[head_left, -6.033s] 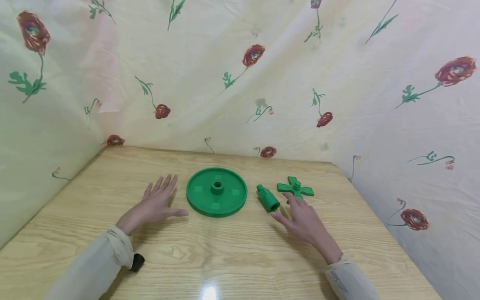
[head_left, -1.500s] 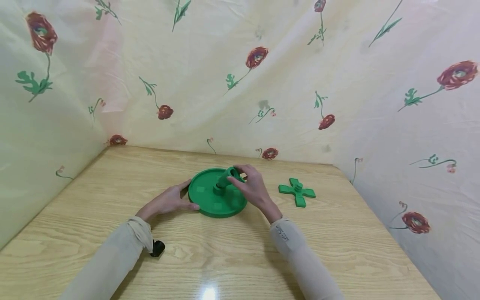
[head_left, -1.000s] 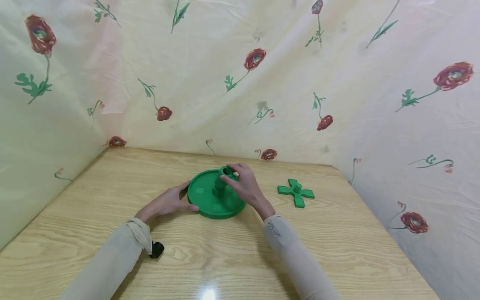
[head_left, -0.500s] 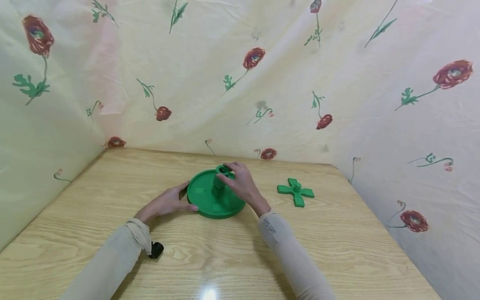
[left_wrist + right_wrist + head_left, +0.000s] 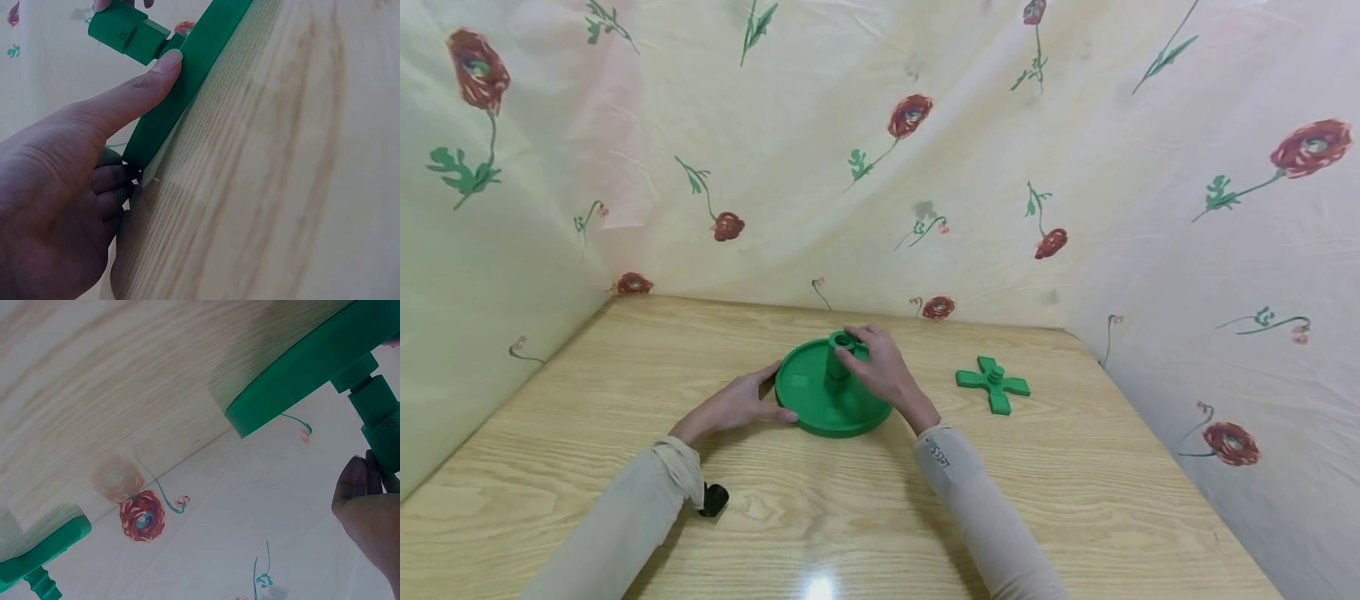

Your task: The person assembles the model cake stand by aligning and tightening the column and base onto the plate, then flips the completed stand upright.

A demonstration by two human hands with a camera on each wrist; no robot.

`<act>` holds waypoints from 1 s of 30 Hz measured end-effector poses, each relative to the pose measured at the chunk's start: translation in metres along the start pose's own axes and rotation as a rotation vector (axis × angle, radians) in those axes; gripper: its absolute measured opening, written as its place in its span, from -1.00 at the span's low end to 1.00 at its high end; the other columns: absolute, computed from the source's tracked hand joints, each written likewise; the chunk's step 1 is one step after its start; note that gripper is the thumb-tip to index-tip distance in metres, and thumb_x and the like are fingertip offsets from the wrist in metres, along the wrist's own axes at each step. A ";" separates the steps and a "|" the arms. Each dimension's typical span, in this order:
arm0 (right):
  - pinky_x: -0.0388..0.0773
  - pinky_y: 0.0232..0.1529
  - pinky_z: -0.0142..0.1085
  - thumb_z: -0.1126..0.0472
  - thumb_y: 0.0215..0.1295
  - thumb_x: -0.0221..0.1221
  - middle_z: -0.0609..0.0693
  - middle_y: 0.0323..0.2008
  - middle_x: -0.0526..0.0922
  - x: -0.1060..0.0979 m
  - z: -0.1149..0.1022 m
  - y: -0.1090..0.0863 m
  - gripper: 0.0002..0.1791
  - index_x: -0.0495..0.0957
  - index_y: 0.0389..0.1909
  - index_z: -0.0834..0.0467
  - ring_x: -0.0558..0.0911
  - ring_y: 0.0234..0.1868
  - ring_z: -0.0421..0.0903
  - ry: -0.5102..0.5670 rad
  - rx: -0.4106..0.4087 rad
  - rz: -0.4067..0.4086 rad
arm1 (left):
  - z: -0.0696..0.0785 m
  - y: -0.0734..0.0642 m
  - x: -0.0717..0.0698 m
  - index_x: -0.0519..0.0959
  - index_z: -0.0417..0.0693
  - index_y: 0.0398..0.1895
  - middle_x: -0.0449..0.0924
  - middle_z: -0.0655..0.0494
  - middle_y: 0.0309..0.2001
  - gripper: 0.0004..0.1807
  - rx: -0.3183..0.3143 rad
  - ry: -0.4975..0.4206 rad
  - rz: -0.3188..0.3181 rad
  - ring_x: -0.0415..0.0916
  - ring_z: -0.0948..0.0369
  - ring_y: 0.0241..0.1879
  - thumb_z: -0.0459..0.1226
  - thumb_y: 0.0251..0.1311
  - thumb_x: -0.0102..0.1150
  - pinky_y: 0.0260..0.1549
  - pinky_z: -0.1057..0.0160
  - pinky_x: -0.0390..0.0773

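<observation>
A round green disc (image 5: pixel 801 408) with a raised rim lies on the table, and my left hand (image 5: pixel 737 404) holds its left edge. In the left wrist view the thumb (image 5: pixel 167 61) presses the rim while the other fingers curl near its underside. Upright over the disc's central socket (image 5: pixel 355 374) stands a hollow green post (image 5: pixel 838 360). My right hand (image 5: pixel 883 367) pinches the post near its top. The right wrist view shows a narrow neck between the post's flat-sided part (image 5: pixel 373 400) and the socket; how deep the end sits is hidden.
A green cross-shaped piece (image 5: pixel 994 385) with a threaded stud lies on the table to the right. Beside the left sleeve is a small black object (image 5: pixel 715 500). Flowered cloth (image 5: pixel 820 167) hangs behind and along the sides of the wooden table (image 5: pixel 850 517).
The right hand has brought the post from the table onto the disc's centre and turned it from tilted to upright. The left hand has come to hold the rim. The cross-shaped piece stays put.
</observation>
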State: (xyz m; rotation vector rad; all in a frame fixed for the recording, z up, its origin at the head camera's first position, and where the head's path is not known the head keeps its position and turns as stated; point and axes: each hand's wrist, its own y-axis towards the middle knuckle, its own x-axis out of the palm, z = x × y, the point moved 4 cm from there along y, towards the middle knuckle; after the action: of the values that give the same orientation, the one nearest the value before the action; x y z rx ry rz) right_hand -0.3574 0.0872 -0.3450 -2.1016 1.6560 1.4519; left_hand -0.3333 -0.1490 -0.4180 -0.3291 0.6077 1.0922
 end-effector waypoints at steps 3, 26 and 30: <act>0.49 0.23 0.04 0.14 0.48 0.28 0.27 0.12 0.61 0.000 0.001 0.000 -0.50 0.55 0.27 0.38 0.54 0.20 0.18 -0.005 0.025 0.005 | 0.000 0.000 0.000 -0.09 -0.36 0.64 0.03 -0.41 0.56 0.27 -0.004 0.006 0.000 0.05 -0.26 0.52 0.09 0.17 0.50 0.38 -0.27 0.20; 0.53 0.19 -0.01 0.06 0.47 0.30 0.22 0.12 0.58 0.003 0.004 0.001 -0.43 0.50 0.33 0.34 0.57 0.14 0.13 0.029 0.085 -0.027 | -0.002 0.002 0.000 -0.09 -0.34 0.65 0.03 -0.39 0.56 0.26 0.004 0.006 -0.002 0.04 -0.25 0.53 0.10 0.17 0.50 0.38 -0.27 0.21; 0.51 0.22 0.02 0.05 0.48 0.29 0.23 0.15 0.58 0.003 0.005 0.001 -0.42 0.49 0.35 0.33 0.55 0.19 0.15 0.019 0.084 -0.023 | -0.002 0.002 0.000 -0.09 -0.34 0.65 0.03 -0.39 0.57 0.26 0.006 0.004 -0.002 0.04 -0.24 0.53 0.09 0.18 0.50 0.38 -0.27 0.20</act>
State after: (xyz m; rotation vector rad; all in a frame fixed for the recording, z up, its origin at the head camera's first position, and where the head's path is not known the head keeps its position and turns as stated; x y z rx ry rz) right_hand -0.3614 0.0872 -0.3491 -2.0893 1.6632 1.3351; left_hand -0.3357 -0.1491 -0.4190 -0.3262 0.6139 1.0878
